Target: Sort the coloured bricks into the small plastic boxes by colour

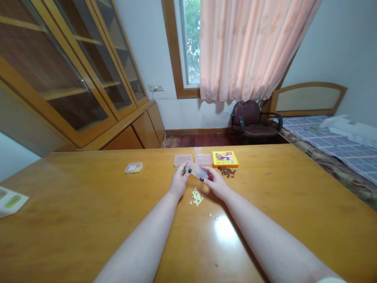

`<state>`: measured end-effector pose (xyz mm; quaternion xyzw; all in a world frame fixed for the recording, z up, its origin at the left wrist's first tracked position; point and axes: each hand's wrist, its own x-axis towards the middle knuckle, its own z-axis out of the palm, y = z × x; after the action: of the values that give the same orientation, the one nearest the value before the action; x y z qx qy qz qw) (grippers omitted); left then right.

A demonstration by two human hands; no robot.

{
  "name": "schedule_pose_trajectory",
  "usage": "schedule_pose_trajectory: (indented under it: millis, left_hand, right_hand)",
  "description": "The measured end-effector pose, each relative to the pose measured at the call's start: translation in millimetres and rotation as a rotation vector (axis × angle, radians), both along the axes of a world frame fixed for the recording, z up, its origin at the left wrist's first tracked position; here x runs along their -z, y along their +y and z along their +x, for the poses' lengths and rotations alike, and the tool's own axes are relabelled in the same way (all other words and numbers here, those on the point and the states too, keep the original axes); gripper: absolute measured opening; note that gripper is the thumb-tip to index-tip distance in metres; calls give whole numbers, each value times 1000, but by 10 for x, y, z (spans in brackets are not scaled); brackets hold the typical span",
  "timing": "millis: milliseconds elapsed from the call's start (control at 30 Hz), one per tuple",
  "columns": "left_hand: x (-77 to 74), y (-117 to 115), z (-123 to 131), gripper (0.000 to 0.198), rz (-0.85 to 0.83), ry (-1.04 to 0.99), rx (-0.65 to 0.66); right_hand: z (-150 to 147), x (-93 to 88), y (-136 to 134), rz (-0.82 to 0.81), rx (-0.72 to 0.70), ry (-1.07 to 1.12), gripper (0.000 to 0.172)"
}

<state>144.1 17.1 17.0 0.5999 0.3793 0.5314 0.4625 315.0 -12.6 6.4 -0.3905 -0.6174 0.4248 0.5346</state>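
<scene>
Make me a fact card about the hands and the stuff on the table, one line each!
Left hand: holding one end of a clear plastic box
Right hand: holding its other end
Pale pieces: loose pile on the table, between the forearms
Yellow box: near the table's far edge
Brown pieces: scattered on the yellow box's near side

Colourless container (196, 170), pale-yellow pieces (196, 197), brown pieces (226, 172), yellow box (225, 159), pink curtain (250, 47), plaid bedding (312, 131)
</scene>
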Motion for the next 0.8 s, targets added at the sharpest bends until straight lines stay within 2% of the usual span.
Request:
schedule_pose_trajectory:
  millis: [100, 233, 367, 467, 800]
  left_hand:
    - [34, -34, 56, 60, -11, -19, 12]
    - [81, -96, 112, 57, 17, 23, 4]
    - [4, -170, 123, 55, 32, 7, 63]
    - [-77, -207, 138, 49, 35, 9, 49]
    - [-73, -195, 185, 45, -63, -59, 54]
  right_hand:
    - [14, -2, -24, 65, 50, -176, 46]
    - [41, -106, -78, 172, 89, -376, 44]
    - [36, -190, -135, 269, 49, -478, 46]
    - [37, -200, -155, 325, 69, -561, 46]
    - [26, -266, -202, 342, 94, -506, 39]
